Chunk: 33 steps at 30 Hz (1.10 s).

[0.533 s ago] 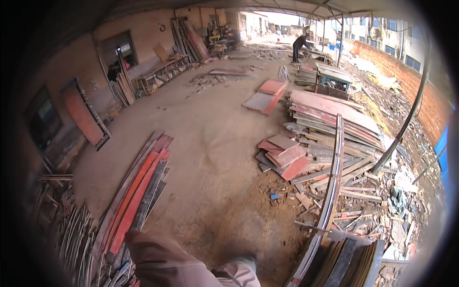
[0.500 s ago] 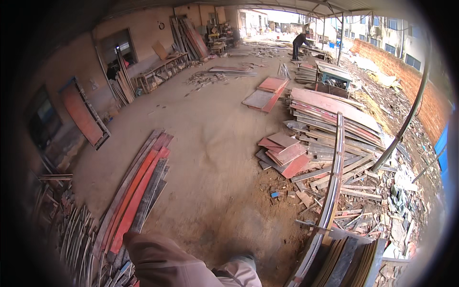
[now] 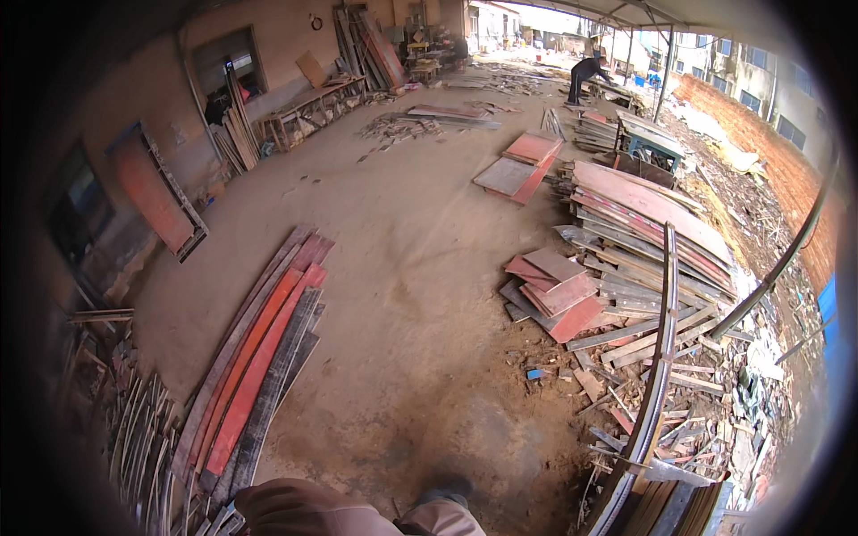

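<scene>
Neither of my hands shows in the head view. At the lower edge pinkish-beige clothing [image 3: 308, 511] comes into the picture, most likely a trouser leg. Beside it is a second beige trouser leg [image 3: 444, 518] with a dark shoe [image 3: 451, 487] under it. On the ground to the left lies a stack of long boards, among them an orange-red board [image 3: 255, 344] and a grey, weathered board [image 3: 268, 393]. A long, narrow rail-like beam [image 3: 660, 375] runs away from me on the right, next to stacked thin boards [image 3: 679, 509] at the lower right.
Red panels [image 3: 559, 290] and loose planks lie at mid right, with a larger board stack [image 3: 648, 201] beyond. A slanted metal post [image 3: 782, 259] stands at the right. Thin strips [image 3: 138, 438] fill the lower left. A person [image 3: 585, 79] bends over a bench far off.
The whole view has shifted, so the board stacks on the right sit further right and less of my clothing shows at the lower edge. The distant person bends further forward.
</scene>
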Each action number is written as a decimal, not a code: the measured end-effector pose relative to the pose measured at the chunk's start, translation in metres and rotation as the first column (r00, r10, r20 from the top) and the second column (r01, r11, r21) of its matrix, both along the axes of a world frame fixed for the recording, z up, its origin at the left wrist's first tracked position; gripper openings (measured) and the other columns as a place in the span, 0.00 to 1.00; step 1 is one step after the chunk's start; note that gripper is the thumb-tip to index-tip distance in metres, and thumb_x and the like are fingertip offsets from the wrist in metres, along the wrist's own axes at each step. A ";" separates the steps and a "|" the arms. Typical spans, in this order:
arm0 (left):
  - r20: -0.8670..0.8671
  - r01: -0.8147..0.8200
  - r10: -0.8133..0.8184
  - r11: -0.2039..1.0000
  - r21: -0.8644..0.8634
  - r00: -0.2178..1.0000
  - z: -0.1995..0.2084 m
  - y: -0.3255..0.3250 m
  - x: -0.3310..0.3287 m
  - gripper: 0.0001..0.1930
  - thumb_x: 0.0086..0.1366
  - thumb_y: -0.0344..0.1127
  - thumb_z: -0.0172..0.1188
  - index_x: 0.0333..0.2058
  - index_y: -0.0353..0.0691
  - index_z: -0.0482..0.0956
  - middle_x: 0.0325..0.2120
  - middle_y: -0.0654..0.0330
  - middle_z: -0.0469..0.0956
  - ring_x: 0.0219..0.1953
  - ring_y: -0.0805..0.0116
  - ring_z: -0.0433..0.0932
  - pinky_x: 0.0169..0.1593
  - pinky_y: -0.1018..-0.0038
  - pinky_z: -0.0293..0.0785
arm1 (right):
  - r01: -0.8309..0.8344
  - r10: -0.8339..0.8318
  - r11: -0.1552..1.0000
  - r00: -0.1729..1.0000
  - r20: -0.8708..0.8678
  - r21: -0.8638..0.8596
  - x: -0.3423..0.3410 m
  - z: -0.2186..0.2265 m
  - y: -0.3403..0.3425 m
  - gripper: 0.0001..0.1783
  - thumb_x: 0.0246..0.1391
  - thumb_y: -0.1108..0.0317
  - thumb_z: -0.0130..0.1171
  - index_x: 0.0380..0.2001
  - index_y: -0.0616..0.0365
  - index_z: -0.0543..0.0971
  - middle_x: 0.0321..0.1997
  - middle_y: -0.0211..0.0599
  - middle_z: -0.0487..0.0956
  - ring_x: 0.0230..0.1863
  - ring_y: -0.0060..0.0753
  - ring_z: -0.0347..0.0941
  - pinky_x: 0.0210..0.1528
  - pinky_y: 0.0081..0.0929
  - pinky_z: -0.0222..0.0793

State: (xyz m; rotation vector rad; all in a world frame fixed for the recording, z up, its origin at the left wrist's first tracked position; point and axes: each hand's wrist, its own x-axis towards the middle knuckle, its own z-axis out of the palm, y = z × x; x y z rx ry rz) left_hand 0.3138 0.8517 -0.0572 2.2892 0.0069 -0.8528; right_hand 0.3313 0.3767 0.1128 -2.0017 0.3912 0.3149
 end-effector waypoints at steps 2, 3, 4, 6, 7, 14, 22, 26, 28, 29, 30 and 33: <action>0.018 0.043 -0.043 0.999 -0.009 0.999 0.000 -0.003 0.020 0.18 0.82 0.36 0.53 0.63 0.40 0.81 0.53 0.50 0.84 0.52 0.54 0.83 0.56 0.59 0.80 | 0.082 -0.085 0.996 0.993 -0.077 -0.043 -0.021 -0.023 -0.015 0.35 0.62 0.40 0.52 0.52 0.61 0.87 0.55 0.54 0.88 0.55 0.58 0.86 0.60 0.53 0.82; 0.025 0.068 -0.068 0.998 -0.012 0.997 -0.001 -0.003 0.030 0.18 0.82 0.36 0.53 0.63 0.39 0.81 0.52 0.50 0.84 0.51 0.55 0.83 0.55 0.59 0.80 | 0.129 -0.136 0.990 0.984 -0.113 -0.064 -0.041 -0.033 -0.025 0.35 0.62 0.40 0.52 0.52 0.61 0.87 0.54 0.54 0.88 0.55 0.58 0.86 0.60 0.53 0.81; 0.029 0.108 -0.107 0.994 -0.010 0.994 -0.001 -0.004 0.039 0.18 0.82 0.36 0.53 0.63 0.39 0.81 0.52 0.50 0.84 0.51 0.55 0.83 0.55 0.59 0.80 | 0.183 -0.194 0.979 0.970 -0.146 -0.089 -0.067 -0.042 -0.035 0.35 0.62 0.41 0.53 0.52 0.61 0.88 0.54 0.54 0.88 0.55 0.58 0.86 0.59 0.53 0.81; 0.036 0.214 -0.214 0.977 -0.005 0.976 -0.003 -0.012 0.066 0.18 0.82 0.37 0.53 0.64 0.39 0.81 0.51 0.50 0.84 0.50 0.55 0.83 0.54 0.59 0.80 | 0.305 -0.332 0.941 0.917 -0.220 -0.148 -0.148 -0.058 -0.048 0.34 0.61 0.42 0.53 0.51 0.60 0.88 0.54 0.54 0.88 0.55 0.58 0.86 0.59 0.52 0.81; 0.043 0.259 -0.259 0.966 -0.010 0.965 -0.005 -0.020 0.081 0.18 0.82 0.37 0.53 0.64 0.39 0.80 0.51 0.51 0.84 0.50 0.55 0.83 0.54 0.59 0.80 | 0.364 -0.401 0.914 0.879 -0.259 -0.181 -0.195 -0.066 -0.046 0.33 0.61 0.42 0.53 0.51 0.60 0.88 0.54 0.54 0.89 0.55 0.58 0.86 0.59 0.52 0.81; 0.131 0.508 -0.500 0.861 -0.034 0.856 -0.021 -0.139 0.161 0.19 0.82 0.37 0.54 0.65 0.38 0.80 0.48 0.52 0.84 0.47 0.57 0.82 0.51 0.60 0.80 | 0.652 -0.667 0.706 0.480 -0.570 -0.278 -0.478 -0.091 0.148 0.31 0.60 0.45 0.54 0.49 0.59 0.89 0.52 0.53 0.89 0.54 0.58 0.86 0.59 0.52 0.81; 0.187 0.786 -0.768 0.617 -0.042 0.612 -0.018 -0.281 0.128 0.20 0.82 0.38 0.54 0.65 0.38 0.78 0.45 0.53 0.83 0.44 0.59 0.82 0.48 0.60 0.80 | 0.781 -0.517 0.605 0.235 -0.823 -0.157 -0.554 -0.079 0.367 0.28 0.59 0.48 0.56 0.48 0.58 0.90 0.51 0.53 0.90 0.53 0.58 0.86 0.58 0.52 0.81; 0.204 0.872 -0.851 0.489 -0.034 0.485 -0.011 -0.328 0.106 0.20 0.82 0.38 0.55 0.66 0.37 0.78 0.44 0.54 0.83 0.42 0.59 0.81 0.47 0.61 0.80 | 0.727 -0.483 0.671 0.280 -0.830 -0.145 -0.575 -0.096 0.388 0.26 0.59 0.50 0.56 0.47 0.58 0.90 0.50 0.53 0.90 0.53 0.58 0.87 0.58 0.51 0.80; 0.204 0.900 -0.880 0.435 -0.021 0.430 -0.010 -0.345 0.098 0.20 0.82 0.38 0.55 0.66 0.37 0.78 0.43 0.54 0.83 0.41 0.60 0.81 0.46 0.61 0.80 | 0.657 -0.508 0.725 0.305 -0.805 -0.209 -0.589 -0.102 0.366 0.26 0.58 0.50 0.57 0.46 0.58 0.91 0.50 0.53 0.90 0.53 0.58 0.87 0.58 0.51 0.80; 0.197 0.910 -0.891 0.414 -0.015 0.409 -0.010 -0.355 0.095 0.20 0.82 0.38 0.55 0.66 0.37 0.78 0.43 0.54 0.83 0.41 0.60 0.81 0.46 0.61 0.80 | 0.633 -0.575 0.718 0.305 -0.759 -0.289 -0.598 -0.102 0.347 0.25 0.58 0.51 0.57 0.46 0.57 0.91 0.49 0.52 0.90 0.53 0.58 0.87 0.58 0.51 0.80; 0.196 0.919 -0.900 0.395 -0.005 0.388 -0.010 -0.360 0.093 0.20 0.82 0.38 0.55 0.66 0.37 0.77 0.42 0.54 0.83 0.41 0.60 0.81 0.46 0.61 0.80 | 0.635 -0.688 0.666 0.320 -0.651 -0.391 -0.607 -0.102 0.322 0.27 0.61 0.48 0.56 0.45 0.58 0.91 0.49 0.54 0.90 0.53 0.58 0.86 0.59 0.51 0.80; 0.170 0.935 -0.923 0.354 0.014 0.346 -0.008 -0.368 0.091 0.21 0.82 0.39 0.55 0.67 0.37 0.77 0.41 0.55 0.83 0.39 0.61 0.81 0.44 0.61 0.80 | 0.869 -0.952 0.026 -0.129 -0.277 -0.494 -0.601 -0.099 0.258 0.28 0.64 0.45 0.56 0.44 0.59 0.90 0.45 0.54 0.90 0.49 0.54 0.87 0.55 0.49 0.80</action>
